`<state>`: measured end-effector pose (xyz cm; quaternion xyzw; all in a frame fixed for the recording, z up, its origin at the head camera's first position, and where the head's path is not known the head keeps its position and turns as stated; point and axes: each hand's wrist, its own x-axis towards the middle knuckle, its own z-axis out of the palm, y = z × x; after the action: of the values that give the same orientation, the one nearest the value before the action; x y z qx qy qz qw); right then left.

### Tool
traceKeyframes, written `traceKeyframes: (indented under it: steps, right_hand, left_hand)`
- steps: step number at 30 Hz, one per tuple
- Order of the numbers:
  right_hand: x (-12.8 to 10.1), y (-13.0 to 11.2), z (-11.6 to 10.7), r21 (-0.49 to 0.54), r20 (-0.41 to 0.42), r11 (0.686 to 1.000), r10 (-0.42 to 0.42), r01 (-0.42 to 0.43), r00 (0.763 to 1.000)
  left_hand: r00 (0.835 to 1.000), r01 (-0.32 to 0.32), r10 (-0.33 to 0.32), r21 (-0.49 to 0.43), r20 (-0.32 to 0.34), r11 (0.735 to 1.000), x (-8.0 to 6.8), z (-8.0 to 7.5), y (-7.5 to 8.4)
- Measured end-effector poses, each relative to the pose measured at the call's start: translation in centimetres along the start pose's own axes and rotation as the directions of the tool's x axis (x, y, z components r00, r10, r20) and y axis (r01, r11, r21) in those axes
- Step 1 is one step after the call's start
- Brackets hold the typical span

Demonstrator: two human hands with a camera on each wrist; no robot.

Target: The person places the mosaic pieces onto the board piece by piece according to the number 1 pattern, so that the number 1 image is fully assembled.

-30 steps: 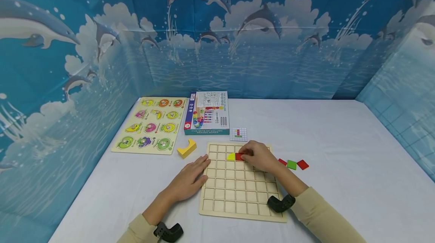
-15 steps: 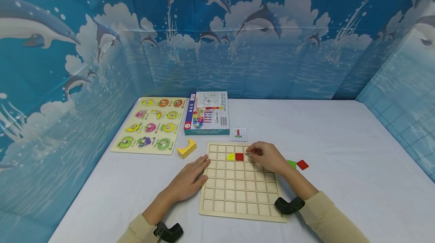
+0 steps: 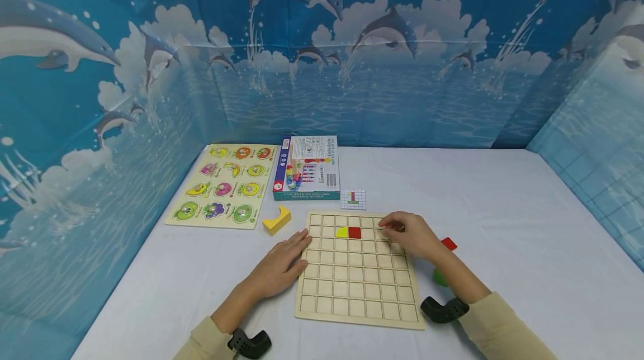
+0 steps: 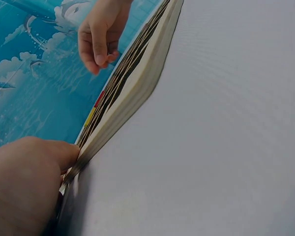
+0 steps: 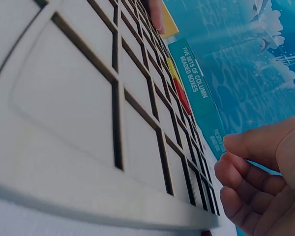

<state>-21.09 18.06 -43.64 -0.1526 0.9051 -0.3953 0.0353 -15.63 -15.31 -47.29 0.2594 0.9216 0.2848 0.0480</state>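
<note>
A wooden grid board (image 3: pixel 348 291) lies on the white table. A yellow piece with a curved side (image 3: pixel 342 232) and a red square tile (image 3: pixel 354 232) sit side by side in its second row. My left hand (image 3: pixel 279 265) rests flat at the board's left edge, fingertips on the rim. Over the upper right part of the board is my right hand (image 3: pixel 408 232), fingers loosely bent, and nothing shows between thumb and fingers in the right wrist view. Right of the board, a red tile (image 3: pixel 449 244) and a green piece (image 3: pixel 439 278) are partly hidden by my right forearm.
Behind the board lies a small pattern card (image 3: pixel 353 199). A teal-edged box (image 3: pixel 307 167) and a fruit puzzle board (image 3: pixel 221 186) lie at the back left. A yellow arch block (image 3: pixel 276 220) stands beside the board's upper left corner.
My right hand has let go of the red square tile, which stays in its grid cell, and has moved right across the board. The left hand keeps its place.
</note>
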Motion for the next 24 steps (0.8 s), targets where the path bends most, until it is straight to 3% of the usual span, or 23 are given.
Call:
traceKeyframes:
  steps: [8,24]
  right_hand:
    - [-1.1,0.8,-1.5,0.031,-0.023,0.999,-0.008,0.009,1.0]
    - [-3.0,2.8,-4.3,-0.012,-0.093,0.999,0.043,-0.045,0.995]
  left_hand:
    - [1.0,0.003,-0.003,0.004,0.007,1.0,0.1,0.0,0.0]
    - [1.0,0.012,-0.012,0.01,0.007,1.0,0.1,-0.1,0.1]
